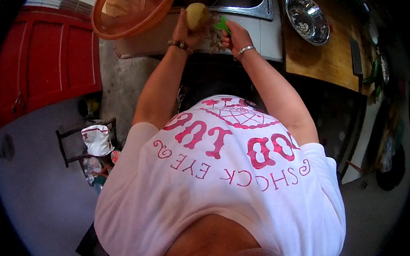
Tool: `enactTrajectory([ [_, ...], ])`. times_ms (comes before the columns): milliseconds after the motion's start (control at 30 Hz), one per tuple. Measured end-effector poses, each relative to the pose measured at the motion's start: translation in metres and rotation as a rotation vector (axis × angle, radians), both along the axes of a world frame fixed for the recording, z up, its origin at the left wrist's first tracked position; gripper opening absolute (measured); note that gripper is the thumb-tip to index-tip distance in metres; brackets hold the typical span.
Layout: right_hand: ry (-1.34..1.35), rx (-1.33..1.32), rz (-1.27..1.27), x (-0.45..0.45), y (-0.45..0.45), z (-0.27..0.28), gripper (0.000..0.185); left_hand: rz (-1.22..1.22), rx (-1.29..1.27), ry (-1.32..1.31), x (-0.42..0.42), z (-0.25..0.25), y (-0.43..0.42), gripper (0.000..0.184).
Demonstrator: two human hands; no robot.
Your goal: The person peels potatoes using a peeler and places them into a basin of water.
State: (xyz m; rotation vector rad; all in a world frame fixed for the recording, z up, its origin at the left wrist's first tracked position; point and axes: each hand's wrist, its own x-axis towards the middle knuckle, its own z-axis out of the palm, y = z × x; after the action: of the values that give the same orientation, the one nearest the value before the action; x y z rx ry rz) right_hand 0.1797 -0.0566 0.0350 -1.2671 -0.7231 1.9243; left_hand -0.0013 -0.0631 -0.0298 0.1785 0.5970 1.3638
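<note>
My left hand [188, 30] is closed around a pale yellow potato [197, 16], held up at the counter's front edge. Just to its right, my right hand [238, 37] grips a bright green peeler [221, 25]. The peeler's head is close to the potato; I cannot tell whether they touch. Below and between my hands, a small heap of peelings [216, 42] lies on the white counter [267, 40].
A large orange basin [103, 32] stands at left, partly over the counter edge. Behind my hands is a metal sink [266, 6]. On the right, a shiny steel bowl [307, 19] rests on a wooden board [322, 59], with a dark flat strip [355, 55] and green cucumbers [373, 72] beside it.
</note>
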Motion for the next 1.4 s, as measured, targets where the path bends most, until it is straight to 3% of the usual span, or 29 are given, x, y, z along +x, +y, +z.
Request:
enactTrajectory([
  [67,-0.333,0.239,0.102,0.004,0.011,-0.004,0.034,-0.049,-0.003,0.066,0.001,0.0,-0.005,0.067],
  [100,-0.333,0.24,0.102,0.004,0.016,-0.008,0.034,-0.09,-0.006,0.133,0.002,0.002,-0.008,0.066],
  [167,-0.563,0.49,0.136,0.001,0.022,-0.01,0.034,-0.105,-0.039,0.159,0.003,0.008,-0.013,0.064],
  [333,-0.69,0.602,0.176,0.005,0.027,-0.007,0.036,-0.148,0.02,0.299,0.013,0.009,-0.013,0.065],
  [400,-0.814,0.783,0.191,0.007,0.035,-0.02,0.037,-0.16,-0.005,0.33,0.015,0.009,-0.013,0.063],
  [533,-0.806,0.704,0.174,0.004,0.039,-0.023,0.037,-0.206,-0.011,0.332,0.016,0.014,-0.01,0.059],
  [600,-0.728,0.506,0.198,0.005,0.036,-0.012,0.037,-0.159,-0.056,0.353,0.019,0.015,-0.01,0.058],
  [733,-0.771,0.578,0.186,0.005,0.044,-0.03,0.036,-0.114,-0.108,0.302,0.019,0.003,-0.003,0.046],
  [900,-0.866,0.551,0.222,-0.008,0.024,-0.01,0.031,0.025,-0.16,0.366,0.024,0.002,-0.001,0.053],
  [1033,-1.012,0.704,0.202,-0.011,0.013,-0.009,0.03,0.044,-0.14,0.248,0.023,-0.041,0.018,0.058],
  [1133,-0.963,0.676,0.216,-0.015,0.0,-0.006,0.03,0.126,-0.198,0.246,0.028,-0.036,0.018,0.06],
  [1200,-1.049,0.71,0.248,-0.017,-0.006,-0.009,0.031,0.075,-0.194,0.057,0.029,-0.042,0.024,0.061],
  [1300,-1.041,0.777,0.208,-0.019,-0.013,-0.009,0.032,0.124,-0.209,0.17,0.041,-0.037,0.022,0.061],
  [1400,-1.043,0.795,0.248,-0.02,-0.019,-0.009,0.03,0.092,-0.231,0.078,0.05,-0.023,0.018,0.061],
])
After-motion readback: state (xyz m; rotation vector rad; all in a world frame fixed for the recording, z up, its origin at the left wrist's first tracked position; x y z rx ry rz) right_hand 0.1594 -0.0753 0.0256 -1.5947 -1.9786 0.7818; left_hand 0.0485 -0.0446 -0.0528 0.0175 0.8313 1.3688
